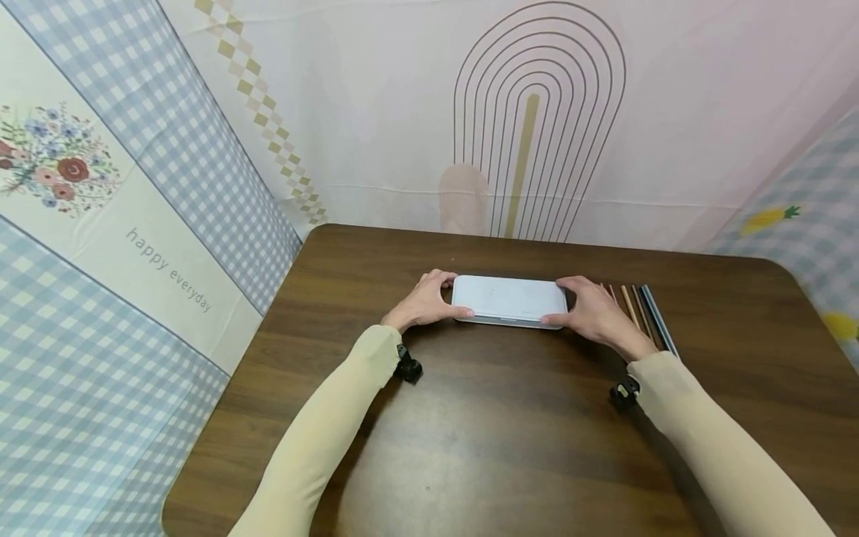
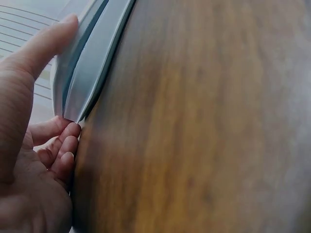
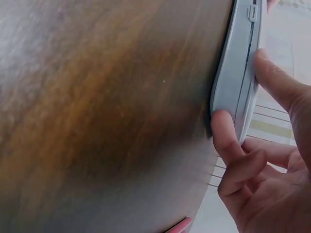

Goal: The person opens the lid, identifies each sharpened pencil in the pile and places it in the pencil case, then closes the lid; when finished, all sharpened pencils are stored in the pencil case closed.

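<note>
A pale, flat pencil case [image 1: 508,297] lies lengthwise on the brown table, toward its far side. My left hand [image 1: 424,300] holds its left end, thumb on the front edge and fingers round the end. At the opposite end my right hand [image 1: 596,311] grips it the same way. In the left wrist view, a dark gap runs between the lid and base of the case [image 2: 92,60]. The right wrist view shows a narrower seam and a small clasp [image 3: 252,13] on its front. The inside of the case is hidden.
Several slim pencil-like sticks, one of them blue-grey [image 1: 659,319], lie beside and partly behind my right hand. The wooden table [image 1: 470,432] has rounded corners. Patterned cloths hang behind it and at both sides.
</note>
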The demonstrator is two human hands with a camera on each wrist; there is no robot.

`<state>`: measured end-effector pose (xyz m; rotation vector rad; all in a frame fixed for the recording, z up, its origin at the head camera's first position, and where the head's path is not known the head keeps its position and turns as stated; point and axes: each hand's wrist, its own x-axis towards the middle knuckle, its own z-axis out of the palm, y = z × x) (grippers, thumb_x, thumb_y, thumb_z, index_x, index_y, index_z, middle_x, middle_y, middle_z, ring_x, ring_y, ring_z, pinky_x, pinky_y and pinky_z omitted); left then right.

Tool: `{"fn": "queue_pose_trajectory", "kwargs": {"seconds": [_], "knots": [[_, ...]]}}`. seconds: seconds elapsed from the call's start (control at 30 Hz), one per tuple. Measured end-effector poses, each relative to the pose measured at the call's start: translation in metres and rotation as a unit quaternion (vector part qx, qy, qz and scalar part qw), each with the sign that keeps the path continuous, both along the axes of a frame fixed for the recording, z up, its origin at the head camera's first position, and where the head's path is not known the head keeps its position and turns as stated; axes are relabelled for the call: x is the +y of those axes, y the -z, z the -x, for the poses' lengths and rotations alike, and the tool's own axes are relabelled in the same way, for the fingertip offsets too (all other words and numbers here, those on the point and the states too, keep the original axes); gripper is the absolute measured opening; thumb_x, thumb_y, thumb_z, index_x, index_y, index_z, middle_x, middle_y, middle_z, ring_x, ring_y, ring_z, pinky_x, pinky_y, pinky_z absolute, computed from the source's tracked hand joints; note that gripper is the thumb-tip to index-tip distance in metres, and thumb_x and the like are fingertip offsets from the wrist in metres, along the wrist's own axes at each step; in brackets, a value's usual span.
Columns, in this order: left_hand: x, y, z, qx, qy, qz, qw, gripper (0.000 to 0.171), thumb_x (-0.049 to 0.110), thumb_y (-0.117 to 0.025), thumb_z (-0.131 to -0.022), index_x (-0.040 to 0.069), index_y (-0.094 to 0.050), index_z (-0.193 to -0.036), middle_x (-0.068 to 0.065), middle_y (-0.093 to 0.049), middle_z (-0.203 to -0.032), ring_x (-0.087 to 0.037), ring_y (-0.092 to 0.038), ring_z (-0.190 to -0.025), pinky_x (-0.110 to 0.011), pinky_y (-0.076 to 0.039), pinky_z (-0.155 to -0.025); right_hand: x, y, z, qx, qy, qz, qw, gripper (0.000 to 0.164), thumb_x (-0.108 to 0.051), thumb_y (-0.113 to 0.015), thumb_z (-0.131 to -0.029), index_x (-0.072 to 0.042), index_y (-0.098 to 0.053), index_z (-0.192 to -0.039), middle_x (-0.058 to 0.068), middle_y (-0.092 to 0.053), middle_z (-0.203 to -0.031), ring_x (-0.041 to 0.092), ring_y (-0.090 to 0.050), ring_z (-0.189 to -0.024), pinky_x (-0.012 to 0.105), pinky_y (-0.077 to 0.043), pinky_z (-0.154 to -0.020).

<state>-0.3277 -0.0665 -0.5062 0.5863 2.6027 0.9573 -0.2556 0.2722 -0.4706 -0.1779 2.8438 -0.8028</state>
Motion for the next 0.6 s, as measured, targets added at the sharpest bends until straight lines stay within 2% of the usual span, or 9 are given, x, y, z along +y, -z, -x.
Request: {"fn": "queue_pose_trajectory", "kwargs": {"seconds": [0.2, 0.43, 0.6], "knots": [[-0.003, -0.006, -0.004, 0.004, -0.001, -0.001, 1.0, 0.103, 0.055, -0.09, -0.084, 0.007, -0.045, -0.163, -0.014, -0.053, -0.155, -0.03, -0.044, -0.145, -0.048, -0.042, -0.125, -0.004, -0.004, 0.0, -0.001, 0.002, -0.011, 1.0, 0.096, -0.042, -0.088, -0.092, 0.008, -0.043, -0.16, 0.035, -0.041, -0.167, 0.054, -0.039, -0.155, 0.074, -0.028, -0.127], [-0.005, -0.009, -0.006, 0.004, -0.009, -0.007, 0.9999, 0.105, 0.053, -0.093, -0.082, 0.007, -0.045, -0.164, -0.014, -0.052, -0.157, -0.03, -0.043, -0.147, -0.048, -0.04, -0.127, -0.01, -0.009, 0.0, -0.01, 0.008, -0.022, 1.0, 0.095, -0.039, -0.087, -0.094, 0.006, -0.041, -0.163, 0.033, -0.04, -0.169, 0.053, -0.038, -0.157, 0.071, -0.026, -0.13], [-0.007, -0.009, -0.007, 0.013, -0.01, 0.0, 0.9999, 0.103, 0.052, -0.093, -0.083, 0.007, -0.046, -0.163, -0.014, -0.053, -0.157, -0.03, -0.044, -0.147, -0.048, -0.04, -0.127, -0.012, -0.008, -0.003, -0.003, 0.006, -0.024, 1.0, 0.095, -0.042, -0.086, -0.094, 0.005, -0.041, -0.164, 0.033, -0.041, -0.169, 0.052, -0.04, -0.156, 0.07, -0.033, -0.127]]}}
